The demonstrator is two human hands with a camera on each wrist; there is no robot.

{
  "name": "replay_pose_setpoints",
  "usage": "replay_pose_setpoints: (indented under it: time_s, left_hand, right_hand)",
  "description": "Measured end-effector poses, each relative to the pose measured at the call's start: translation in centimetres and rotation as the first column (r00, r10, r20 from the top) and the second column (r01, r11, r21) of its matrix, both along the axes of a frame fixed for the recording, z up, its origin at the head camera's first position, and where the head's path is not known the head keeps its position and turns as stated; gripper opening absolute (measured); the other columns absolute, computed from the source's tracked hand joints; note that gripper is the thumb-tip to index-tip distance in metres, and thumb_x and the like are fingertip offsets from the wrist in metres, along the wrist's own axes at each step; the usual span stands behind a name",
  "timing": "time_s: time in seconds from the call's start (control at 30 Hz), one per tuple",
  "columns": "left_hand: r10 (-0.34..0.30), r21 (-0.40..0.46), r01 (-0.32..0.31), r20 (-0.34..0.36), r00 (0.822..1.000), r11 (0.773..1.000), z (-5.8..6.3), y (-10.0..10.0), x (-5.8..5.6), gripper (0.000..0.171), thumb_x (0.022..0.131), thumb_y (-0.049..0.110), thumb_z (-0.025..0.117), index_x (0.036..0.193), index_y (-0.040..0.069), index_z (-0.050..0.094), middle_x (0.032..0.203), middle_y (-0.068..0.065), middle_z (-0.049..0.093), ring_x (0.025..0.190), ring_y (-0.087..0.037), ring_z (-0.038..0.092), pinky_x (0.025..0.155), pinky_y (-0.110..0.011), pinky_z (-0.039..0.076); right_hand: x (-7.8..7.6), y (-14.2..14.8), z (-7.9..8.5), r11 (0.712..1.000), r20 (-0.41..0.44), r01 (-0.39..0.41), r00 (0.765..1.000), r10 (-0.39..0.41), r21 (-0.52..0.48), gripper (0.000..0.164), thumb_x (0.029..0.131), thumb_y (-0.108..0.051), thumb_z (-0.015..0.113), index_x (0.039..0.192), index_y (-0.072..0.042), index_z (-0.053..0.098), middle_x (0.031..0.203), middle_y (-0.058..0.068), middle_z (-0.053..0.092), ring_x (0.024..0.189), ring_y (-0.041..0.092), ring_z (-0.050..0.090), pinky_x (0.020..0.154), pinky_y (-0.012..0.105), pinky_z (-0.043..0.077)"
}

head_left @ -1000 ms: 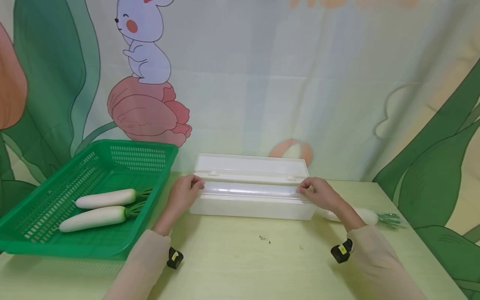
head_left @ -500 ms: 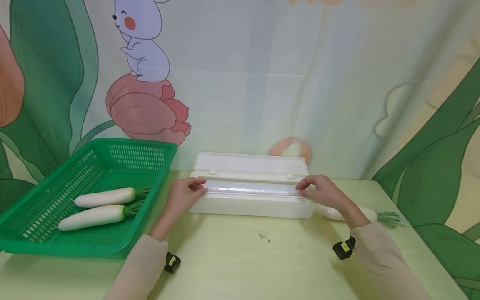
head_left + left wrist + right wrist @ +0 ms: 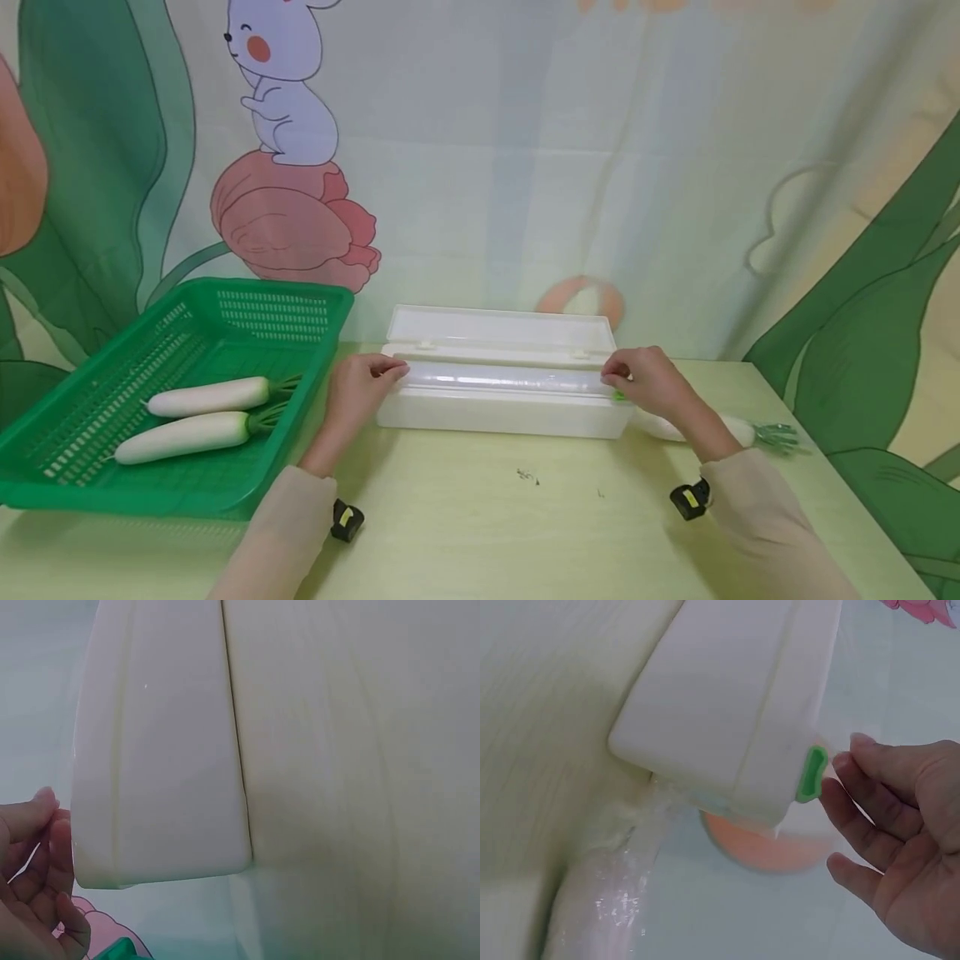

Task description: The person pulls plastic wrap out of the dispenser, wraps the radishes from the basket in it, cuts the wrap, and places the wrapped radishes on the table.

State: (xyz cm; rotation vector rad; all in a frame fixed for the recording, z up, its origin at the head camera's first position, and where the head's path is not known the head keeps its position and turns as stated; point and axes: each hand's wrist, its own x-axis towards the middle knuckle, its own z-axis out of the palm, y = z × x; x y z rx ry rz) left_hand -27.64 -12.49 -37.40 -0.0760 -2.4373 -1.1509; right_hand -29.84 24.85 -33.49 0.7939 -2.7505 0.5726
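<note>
A long white cling film dispenser (image 3: 504,414) lies across the table with its lid (image 3: 502,329) raised at the back. Clear cling film (image 3: 498,377) stretches over its opening. At the film's left end, my left hand (image 3: 360,390) pinches it between thumb and index finger. My right hand (image 3: 651,385) pinches the opposite end, its other fingers loosely bent in the right wrist view. Beside those fingers a small green slider (image 3: 812,774) sits on the dispenser's end. The left wrist view shows the dispenser's smooth front (image 3: 169,750) beside my fingertips.
Left of the dispenser stands a green basket (image 3: 318,367) holding two white radishes (image 3: 183,437) with green stems. A film-wrapped radish (image 3: 738,430) lies on the table at right, partly behind my right forearm. A printed curtain (image 3: 465,167) hangs behind the table.
Both hands stay at the film's ends. My right hand has shifted slightly right, and the green slider now shows below its fingers. The left fingers have parted a little, then closed again.
</note>
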Motion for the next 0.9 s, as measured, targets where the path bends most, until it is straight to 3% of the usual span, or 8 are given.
replay_pose_setpoints:
  time_s: [0.2, 0.47, 0.73, 0.9]
  left_hand:
    - [0.025, 0.018, -0.024, -0.079, 0.997, 1.0, 0.5, 0.2, 0.0, 0.015, 0.08, 0.017, 0.07, 0.084, 0.003, 0.073, 0.067, -0.008, 0.066, 0.059, -0.017, 0.057, 0.05, -0.025, 0.038]
    - [0.072, 0.151, -0.052, -0.127, 0.989, 0.987, 1.7, 0.5, 0.0, 0.019, 0.083, 0.017, 0.067, 0.091, 0.0, 0.072, 0.078, -0.014, 0.069, 0.069, -0.021, 0.062, 0.052, -0.023, 0.039]
    - [0.118, 0.224, -0.066, -0.228, 0.967, 0.972, 4.0, 0.4, -0.1, 0.018, 0.082, 0.017, 0.068, 0.09, 0.0, 0.072, 0.079, -0.013, 0.069, 0.071, -0.02, 0.061, 0.046, -0.021, 0.03]
    - [0.157, 0.244, -0.086, -0.286, 0.945, 0.966, 5.7, 0.5, -0.3, 0.017, 0.081, 0.015, 0.069, 0.088, 0.0, 0.072, 0.077, -0.014, 0.069, 0.071, -0.022, 0.06, 0.05, -0.021, 0.032]
  right_hand:
    - [0.7, -0.6, 1.0, 1.0, -0.052, 0.026, 0.998, -0.026, -0.006, 0.004, 0.081, -0.002, 0.064, 0.079, 0.001, 0.066, 0.072, 0.006, 0.066, 0.066, 0.017, 0.059, 0.062, 0.033, 0.047]
    - [0.9, -0.4, 2.8, 0.996, -0.168, 0.05, 0.984, -0.061, -0.068, 0.005, 0.081, -0.003, 0.066, 0.08, 0.002, 0.067, 0.071, 0.008, 0.065, 0.064, 0.019, 0.058, 0.057, 0.031, 0.044]
    - [0.9, -0.3, 5.3, 0.989, -0.291, 0.041, 0.953, -0.08, -0.139, 0.005, 0.08, -0.002, 0.066, 0.081, 0.003, 0.066, 0.071, 0.01, 0.066, 0.063, 0.021, 0.058, 0.055, 0.03, 0.042]
    - [0.8, -0.3, 6.7, 0.987, -0.356, 0.039, 0.93, -0.093, -0.155, 0.005, 0.081, -0.001, 0.066, 0.081, 0.004, 0.066, 0.07, 0.012, 0.065, 0.06, 0.019, 0.056, 0.053, 0.03, 0.04]
